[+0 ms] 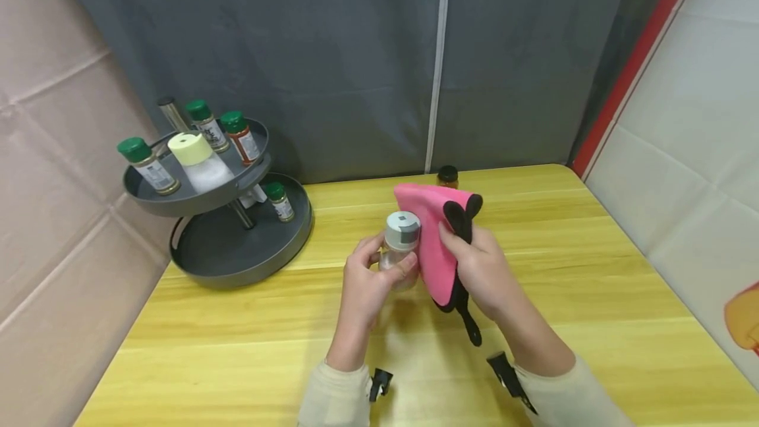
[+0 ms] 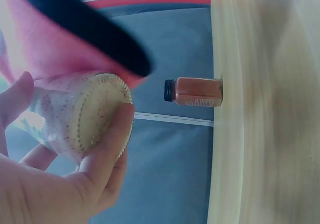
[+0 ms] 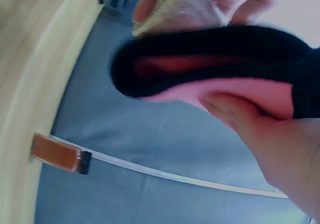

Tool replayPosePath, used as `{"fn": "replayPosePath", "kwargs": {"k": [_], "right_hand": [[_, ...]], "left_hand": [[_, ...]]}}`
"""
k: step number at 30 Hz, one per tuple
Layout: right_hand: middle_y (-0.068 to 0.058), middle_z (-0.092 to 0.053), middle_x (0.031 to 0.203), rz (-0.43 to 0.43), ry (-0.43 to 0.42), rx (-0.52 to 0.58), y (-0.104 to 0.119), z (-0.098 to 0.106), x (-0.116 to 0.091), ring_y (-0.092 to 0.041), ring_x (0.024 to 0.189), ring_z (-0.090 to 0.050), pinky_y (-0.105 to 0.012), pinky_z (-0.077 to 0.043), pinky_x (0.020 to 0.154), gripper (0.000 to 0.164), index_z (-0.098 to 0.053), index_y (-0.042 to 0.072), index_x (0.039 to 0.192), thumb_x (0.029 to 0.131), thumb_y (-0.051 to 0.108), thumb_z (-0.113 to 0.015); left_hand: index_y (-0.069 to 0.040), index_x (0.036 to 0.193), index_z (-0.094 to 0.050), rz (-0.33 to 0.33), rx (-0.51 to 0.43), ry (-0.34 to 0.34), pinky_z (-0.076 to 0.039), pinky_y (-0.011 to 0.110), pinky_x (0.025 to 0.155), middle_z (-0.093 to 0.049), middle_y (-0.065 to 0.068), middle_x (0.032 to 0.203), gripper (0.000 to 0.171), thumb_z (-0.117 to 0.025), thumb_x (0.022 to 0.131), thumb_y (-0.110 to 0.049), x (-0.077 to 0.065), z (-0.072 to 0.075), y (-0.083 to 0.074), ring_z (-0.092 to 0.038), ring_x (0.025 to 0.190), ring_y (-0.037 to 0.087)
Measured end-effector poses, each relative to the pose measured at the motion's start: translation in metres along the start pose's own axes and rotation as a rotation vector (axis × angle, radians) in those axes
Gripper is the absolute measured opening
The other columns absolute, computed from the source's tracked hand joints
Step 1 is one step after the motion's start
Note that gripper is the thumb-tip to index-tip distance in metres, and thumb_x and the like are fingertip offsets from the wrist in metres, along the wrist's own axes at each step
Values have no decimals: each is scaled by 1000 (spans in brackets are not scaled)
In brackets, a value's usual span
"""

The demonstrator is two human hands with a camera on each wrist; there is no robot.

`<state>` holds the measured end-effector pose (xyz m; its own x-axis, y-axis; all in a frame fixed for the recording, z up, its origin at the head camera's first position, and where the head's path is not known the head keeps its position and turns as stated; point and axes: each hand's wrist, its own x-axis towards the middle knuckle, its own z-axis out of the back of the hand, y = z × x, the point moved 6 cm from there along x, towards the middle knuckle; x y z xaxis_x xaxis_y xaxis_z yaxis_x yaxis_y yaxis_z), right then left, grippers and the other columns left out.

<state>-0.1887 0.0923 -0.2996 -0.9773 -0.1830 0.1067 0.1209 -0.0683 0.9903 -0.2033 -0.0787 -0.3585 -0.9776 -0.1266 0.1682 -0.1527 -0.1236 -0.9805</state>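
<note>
My left hand (image 1: pixel 366 282) grips a clear shaker jar (image 1: pixel 396 259) with a grey-white lid, holding it upright above the table. In the left wrist view, fingers curl round the jar's side and under its speckled base (image 2: pixel 102 114). A folded pink cloth with black edging (image 1: pixel 433 249) is pinched in my right hand (image 1: pixel 483 269), thumb on the near face. The cloth lies against the jar's right side, and a black loop hangs from it. In the right wrist view, the cloth's black rim (image 3: pixel 210 48) overlaps the jar and the left fingers.
A small bottle of reddish-brown powder with a black cap (image 2: pixel 200 91) stands behind the cloth near the table's back edge. At the left, a two-tier grey turntable rack (image 1: pixel 237 275) carries several green-capped spice jars (image 1: pixel 155 173) and a yellow-lidded shaker (image 1: pixel 204 167).
</note>
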Motion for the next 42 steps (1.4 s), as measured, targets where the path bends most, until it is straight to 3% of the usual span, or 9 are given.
{"fn": "replayPosePath", "kwargs": {"k": [4,8,13,21,25,27,32,37,42], "right_hand": [[-22,-61,107,133,-53,42,15,3,-7,-29,90,-61,-32,-52,78,37,-55,-1,133,109,25,-43],[-20,-60,102,186,-69,25,11,-1,-9,-27,88,-59,-29,-50,76,34,-56,-1,132,108,21,-44],[-16,-61,99,129,-43,-38,-12,-9,-5,-26,86,-58,-28,-49,73,32,-58,1,133,107,18,-47],[-12,-72,91,-33,43,-191,-47,-18,0,-19,81,-67,-32,-53,76,34,-67,-1,107,108,27,-48],[-12,-73,90,-106,101,-183,-60,-19,3,-19,82,-70,-34,-55,79,35,-67,-3,105,108,26,-46],[-15,-73,96,-100,110,-160,-62,-18,4,-22,89,-71,-35,-56,82,35,-66,-6,111,108,23,-46],[-19,-70,107,-29,88,-109,-44,-14,5,-26,99,-67,-36,-53,89,37,-59,-9,125,109,20,-43],[-17,-64,119,74,10,-63,-12,-8,0,-26,105,-59,-32,-49,90,38,-54,-2,137,109,21,-42],[-19,-61,116,171,-58,39,6,-4,-7,-28,96,-57,-28,-49,79,39,-50,3,140,109,26,-41]], "left_hand": [[-20,124,-74,-12,-6,9,-46,47,94,-66,2,115,52,-90,75,-22,-1,-2,1,-58,102,29],[-20,126,-73,-8,-18,6,-45,48,95,-66,2,114,54,-90,75,-22,-3,-4,-2,-58,101,27],[-18,129,-71,-5,-45,-24,-42,49,98,-66,2,115,56,-89,76,-20,-2,-2,-8,-56,104,26],[-17,127,-72,-5,-48,-34,-46,47,93,-65,2,116,52,-88,77,-19,1,2,-11,-56,106,30],[-18,128,-72,6,-60,-31,-48,47,92,-65,2,119,52,-87,78,-20,2,3,-12,-56,106,29],[-18,128,-72,5,-65,-25,-48,46,91,-65,1,119,52,-87,78,-21,3,2,-13,-57,106,28],[-19,127,-72,-1,-63,-5,-47,45,90,-65,0,118,52,-88,78,-21,4,0,-13,-57,105,29],[-22,127,-73,-12,-66,22,-45,45,92,-66,2,116,51,-87,78,-20,4,-2,-10,-57,104,29],[-23,126,-73,-9,-66,44,-45,46,93,-66,2,114,50,-88,78,-21,2,-6,-7,-57,106,29]]}}
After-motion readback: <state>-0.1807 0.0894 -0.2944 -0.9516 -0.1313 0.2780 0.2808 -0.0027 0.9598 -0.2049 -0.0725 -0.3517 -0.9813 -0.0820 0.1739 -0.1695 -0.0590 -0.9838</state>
